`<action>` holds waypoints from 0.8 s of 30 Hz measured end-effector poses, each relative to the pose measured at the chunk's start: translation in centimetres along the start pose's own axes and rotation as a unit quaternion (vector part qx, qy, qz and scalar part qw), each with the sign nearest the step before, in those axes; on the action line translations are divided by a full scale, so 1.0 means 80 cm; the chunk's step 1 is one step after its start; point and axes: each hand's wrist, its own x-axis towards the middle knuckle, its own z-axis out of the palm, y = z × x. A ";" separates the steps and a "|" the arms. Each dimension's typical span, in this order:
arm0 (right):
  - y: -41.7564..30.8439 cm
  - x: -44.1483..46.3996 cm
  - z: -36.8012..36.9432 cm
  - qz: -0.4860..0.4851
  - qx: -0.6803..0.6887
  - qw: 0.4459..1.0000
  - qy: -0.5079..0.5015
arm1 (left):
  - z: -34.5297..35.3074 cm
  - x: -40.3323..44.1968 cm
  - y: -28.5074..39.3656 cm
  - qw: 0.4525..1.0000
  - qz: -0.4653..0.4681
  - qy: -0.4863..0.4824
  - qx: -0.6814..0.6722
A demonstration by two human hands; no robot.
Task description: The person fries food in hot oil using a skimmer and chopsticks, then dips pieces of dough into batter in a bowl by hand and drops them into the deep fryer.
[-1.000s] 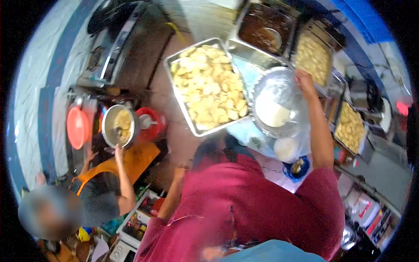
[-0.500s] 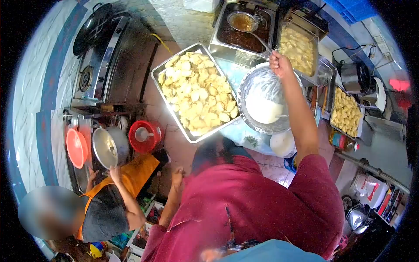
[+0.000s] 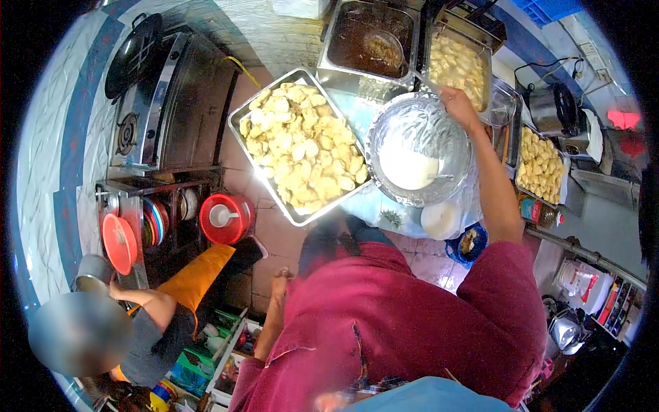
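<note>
My right hand [image 3: 458, 104] is closed round the handle of a round strainer [image 3: 382, 52], whose bowl sits in the dark oil of a square fryer [image 3: 367, 86]. Below that hand stands a large metal bowl [image 3: 420, 103] with white batter [image 3: 406, 168]. To its left is a big metal tray [image 3: 257, 172] heaped with pale yellow slices [image 3: 302, 144]. Low beside my body hangs my left hand [image 3: 281, 276]; its fingers look curled, but whether they hold anything is unclear.
A co-worker in an orange apron [image 3: 206, 271] holds a metal pot [image 3: 93, 273] at lower left. Nearby are a red bucket [image 3: 237, 228] and a stove [image 3: 127, 134]. Trays of food [image 3: 456, 63] [image 3: 542, 168] stand at right; a blue basin [image 3: 468, 244] is below the bowl.
The strainer, earlier held above the fryer with light bits in it, is now lowered into the oil. The co-worker has moved the pot down and left.
</note>
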 end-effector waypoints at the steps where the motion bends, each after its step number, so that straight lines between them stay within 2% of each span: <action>1: -0.006 -0.008 0.008 0.062 0.053 0.996 -0.041 | 0.000 0.002 -0.002 1.000 -0.010 0.001 -0.009; 4: -0.053 -0.039 0.043 0.187 0.266 0.946 -0.012 | 0.004 0.004 -0.003 0.999 -0.032 0.001 -0.026; 5: -0.050 -0.040 0.047 0.160 0.369 0.913 -0.066 | 0.006 0.005 -0.004 0.999 -0.038 0.000 -0.029; 8: -0.040 -0.027 0.074 0.185 0.544 0.814 -0.081 | 0.009 0.017 -0.016 0.998 -0.023 -0.018 -0.050; 11: -0.039 -0.024 0.086 0.219 0.631 0.740 -0.079 | 0.003 0.040 -0.032 0.979 -0.093 -0.080 -0.164; 13: -0.038 -0.024 0.086 0.200 0.647 0.730 -0.089 | 0.017 0.027 -0.022 0.988 -0.018 -0.063 -0.137; 15: -0.033 -0.028 0.085 0.166 0.657 0.728 -0.106 | 0.022 0.020 -0.024 0.997 0.050 -0.060 -0.021; 18: -0.045 -0.034 0.077 0.171 0.667 0.721 -0.085 | 0.008 0.070 -0.061 0.990 0.078 -0.103 -0.052; 20: -0.047 -0.030 0.073 0.162 0.654 0.736 -0.073 | 0.000 0.086 -0.050 0.967 0.088 -0.185 -0.152; 21: -0.050 -0.029 0.069 0.161 0.646 0.743 -0.067 | 0.000 0.094 -0.063 0.980 0.074 -0.155 -0.105; 23: -0.043 -0.018 0.063 0.161 0.644 0.746 -0.050 | 0.020 0.060 -0.012 0.996 0.016 -0.090 0.015; 24: -0.046 -0.015 0.051 0.166 0.597 0.784 -0.024 | 0.029 0.046 0.016 0.995 -0.007 -0.075 0.066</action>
